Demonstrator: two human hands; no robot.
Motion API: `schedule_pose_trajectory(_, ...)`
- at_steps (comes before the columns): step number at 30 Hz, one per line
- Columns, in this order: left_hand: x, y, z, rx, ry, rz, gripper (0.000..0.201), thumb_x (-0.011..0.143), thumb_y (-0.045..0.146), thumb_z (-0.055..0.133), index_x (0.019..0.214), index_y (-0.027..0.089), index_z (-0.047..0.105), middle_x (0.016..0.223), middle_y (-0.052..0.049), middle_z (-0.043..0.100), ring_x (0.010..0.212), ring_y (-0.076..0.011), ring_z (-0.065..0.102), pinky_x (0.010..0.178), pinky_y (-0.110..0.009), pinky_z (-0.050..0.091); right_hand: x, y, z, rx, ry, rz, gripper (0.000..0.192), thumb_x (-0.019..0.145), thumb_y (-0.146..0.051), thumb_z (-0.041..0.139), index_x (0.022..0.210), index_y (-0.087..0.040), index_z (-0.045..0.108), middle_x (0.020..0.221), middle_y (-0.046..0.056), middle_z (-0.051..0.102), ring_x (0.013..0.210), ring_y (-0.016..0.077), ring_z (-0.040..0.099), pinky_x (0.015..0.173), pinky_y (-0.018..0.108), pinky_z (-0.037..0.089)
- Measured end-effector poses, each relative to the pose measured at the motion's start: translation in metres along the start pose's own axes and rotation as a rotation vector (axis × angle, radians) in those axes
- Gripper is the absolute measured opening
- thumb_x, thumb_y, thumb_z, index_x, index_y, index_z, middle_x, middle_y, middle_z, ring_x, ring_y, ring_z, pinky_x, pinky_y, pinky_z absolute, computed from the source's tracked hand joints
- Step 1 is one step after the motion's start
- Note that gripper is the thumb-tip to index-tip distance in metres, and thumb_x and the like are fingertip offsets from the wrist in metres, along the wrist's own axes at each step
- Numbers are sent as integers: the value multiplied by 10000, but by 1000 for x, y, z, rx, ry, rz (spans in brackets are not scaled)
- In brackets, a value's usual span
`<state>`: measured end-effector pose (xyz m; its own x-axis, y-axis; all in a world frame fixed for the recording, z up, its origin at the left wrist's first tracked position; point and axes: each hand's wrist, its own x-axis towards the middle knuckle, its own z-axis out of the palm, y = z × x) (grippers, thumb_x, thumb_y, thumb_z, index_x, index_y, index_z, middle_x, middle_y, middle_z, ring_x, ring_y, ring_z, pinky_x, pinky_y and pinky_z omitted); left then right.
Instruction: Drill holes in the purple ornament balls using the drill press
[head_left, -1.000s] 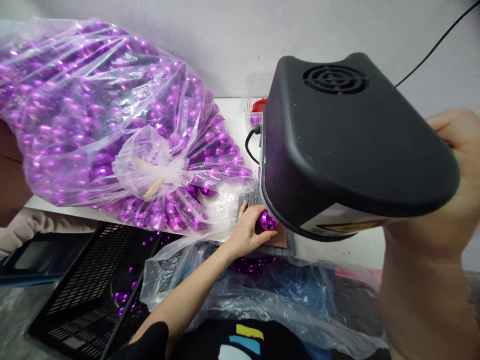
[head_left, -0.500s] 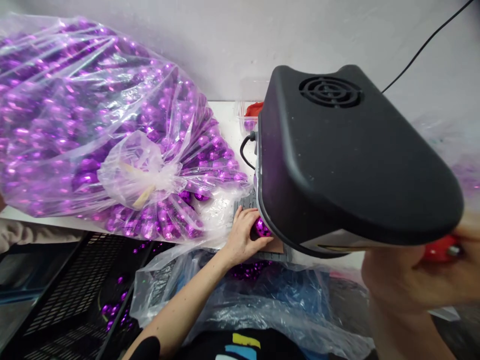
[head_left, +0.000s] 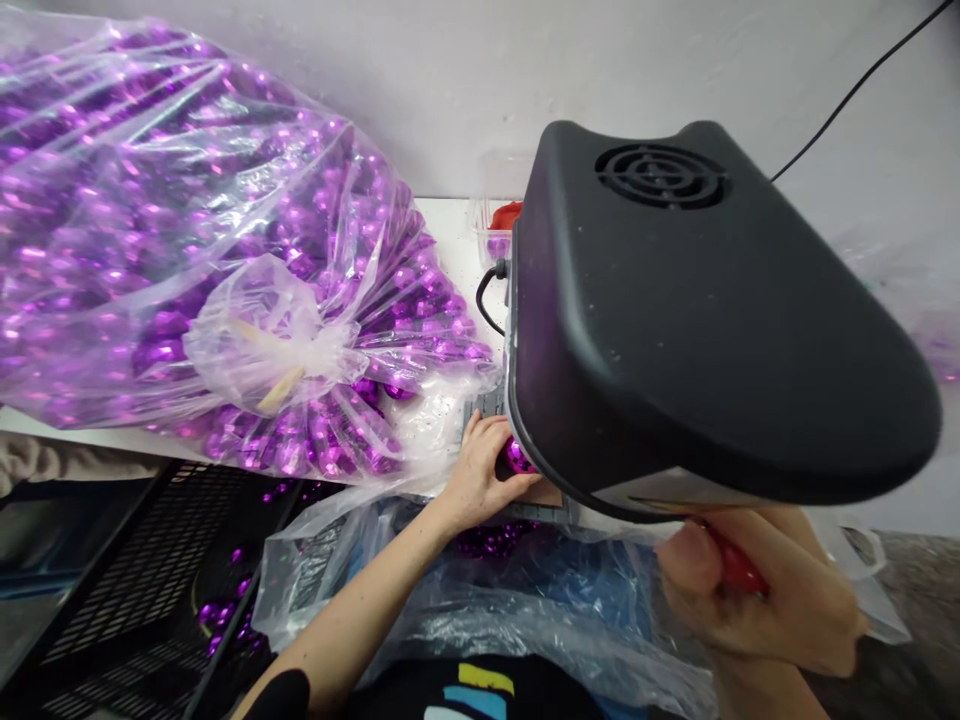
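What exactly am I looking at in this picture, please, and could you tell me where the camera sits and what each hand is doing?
The picture comes from a camera worn on a person's head, looking forward and down at their own two bare hands.

The big black machine in the middle has a round vent on top and a cable at its side. It stands on a white table.

The left hand holds a small shiny purple ball right under the machine's front edge. The right hand, close to the camera, grips something red, mostly hidden by the fingers.

On the table to the left lies a large tied clear bag full of purple balls. Below it sits a black slotted crate with a few loose balls, and crumpled plastic sheeting lies in front of the person.
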<state>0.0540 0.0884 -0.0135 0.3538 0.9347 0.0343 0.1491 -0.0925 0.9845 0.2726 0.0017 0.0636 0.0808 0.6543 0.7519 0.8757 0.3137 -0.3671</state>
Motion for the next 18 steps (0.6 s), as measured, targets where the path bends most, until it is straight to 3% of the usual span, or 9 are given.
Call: schedule_pose_trajectory(18, -2, -9, 2, 127, -14, 89, 475, 784, 474, 804, 1202, 264, 720, 1299, -122, 698, 1322, -380, 567, 1255, -650, 250, -9, 9, 24, 91, 166, -144, 126, 796, -189, 637, 907, -206, 694, 834, 56, 660, 760, 173, 633, 619, 318, 521)
